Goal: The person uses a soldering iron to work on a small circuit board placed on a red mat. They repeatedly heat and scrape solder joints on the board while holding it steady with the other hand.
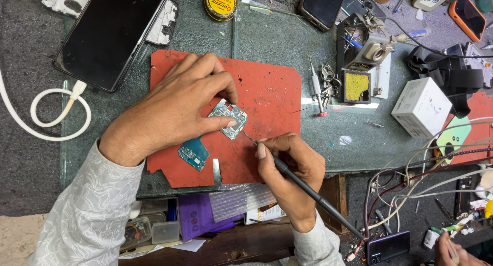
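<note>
Your left hand [174, 104] pinches the small circuit board [229, 118] between thumb and forefinger, flat on the red mat [272, 91]. The board is teal-grey, studded with metal shields (a second blue board [194, 153] lies at seven o'clock), its long axis running from ten to four o'clock. Your right hand [290, 163] grips a black soldering iron [303, 184] pen-style, its tip at the board's four o'clock corner.

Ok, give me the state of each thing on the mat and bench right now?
Circuit board: flat on red mat, pinned by left hand.
Soldering iron: held in right hand, tip at the board's edge.
Second board: lying loose on mat.
Phone: screen dark, white cable plugged in.
Paste tin: lid on.
</note>
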